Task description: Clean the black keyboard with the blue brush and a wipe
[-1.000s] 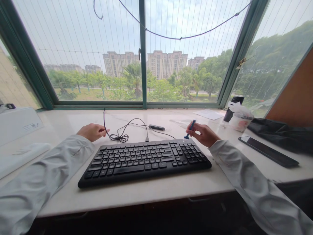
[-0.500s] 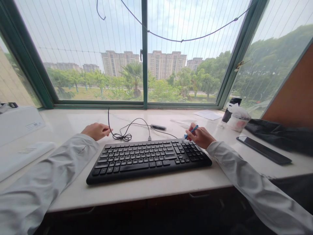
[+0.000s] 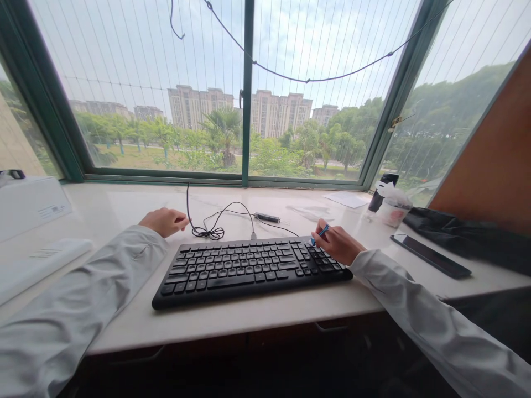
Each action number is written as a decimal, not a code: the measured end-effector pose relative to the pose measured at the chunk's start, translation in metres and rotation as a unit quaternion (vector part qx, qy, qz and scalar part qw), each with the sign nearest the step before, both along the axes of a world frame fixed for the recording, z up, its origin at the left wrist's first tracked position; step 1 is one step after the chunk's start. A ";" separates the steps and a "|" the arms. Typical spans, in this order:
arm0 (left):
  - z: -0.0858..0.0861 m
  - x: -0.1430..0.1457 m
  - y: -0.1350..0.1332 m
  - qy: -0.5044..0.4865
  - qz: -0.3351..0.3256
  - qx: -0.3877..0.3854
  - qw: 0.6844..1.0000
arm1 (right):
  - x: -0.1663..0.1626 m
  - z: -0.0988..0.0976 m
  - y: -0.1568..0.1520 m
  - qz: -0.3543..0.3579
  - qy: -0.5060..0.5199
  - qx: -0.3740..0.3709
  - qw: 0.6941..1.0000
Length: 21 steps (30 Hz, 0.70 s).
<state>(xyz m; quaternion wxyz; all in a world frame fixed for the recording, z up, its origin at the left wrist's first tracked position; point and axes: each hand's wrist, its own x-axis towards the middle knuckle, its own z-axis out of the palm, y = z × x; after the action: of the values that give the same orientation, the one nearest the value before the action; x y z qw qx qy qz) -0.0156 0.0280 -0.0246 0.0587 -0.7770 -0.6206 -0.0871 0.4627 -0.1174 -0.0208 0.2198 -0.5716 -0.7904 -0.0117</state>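
Observation:
A black keyboard lies in front of me on the pale tabletop. My right hand is closed around a small blue brush, its lower end down at the top of the keyboard by the number keys. The brush's tip is partly hidden by my fingers. To the left, my left hand rests on the table in a loose fist beyond the keyboard's upper left corner. Its fingertips are right beside the black cable, which lies coiled behind the keyboard; I see nothing in that hand.
Behind the keyboard lies a dark pen-like tool. On the right are a phone, a plastic cup, a black bottle, paper and dark cloth. White boxes stand at the left; windows rise behind.
My right hand has moved slightly down and left over the number keys, the brush more upright. The view has shifted a little. My left hand keeps its place beside the cable.

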 end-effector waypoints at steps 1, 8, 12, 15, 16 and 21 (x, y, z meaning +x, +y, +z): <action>0.000 0.000 0.000 0.000 -0.001 0.001 1.000 | 0.000 0.000 -0.001 0.001 -0.006 -0.003 1.000; 0.000 0.001 -0.001 0.001 -0.002 0.000 1.000 | 0.002 0.000 -0.012 0.008 -0.017 -0.013 1.000; 0.001 0.002 -0.001 0.003 0.002 -0.008 1.000 | 0.000 0.000 -0.021 -0.005 -0.018 -0.018 1.000; 0.001 0.001 -0.001 -0.002 0.002 -0.011 1.000 | -0.001 0.001 -0.028 -0.010 -0.015 -0.022 1.000; 0.001 0.001 -0.001 -0.003 0.002 -0.012 1.000 | -0.002 0.001 -0.031 -0.011 -0.012 -0.025 1.000; 0.000 0.000 0.001 -0.008 -0.004 -0.018 1.000 | -0.004 0.001 -0.045 -0.008 -0.008 -0.026 1.000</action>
<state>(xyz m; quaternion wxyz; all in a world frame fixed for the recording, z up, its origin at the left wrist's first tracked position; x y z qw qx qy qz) -0.0153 0.0293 -0.0251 0.0396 -0.7797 -0.6195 -0.0823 0.4586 -0.1625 -0.0193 0.1986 -0.5830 -0.7878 0.0031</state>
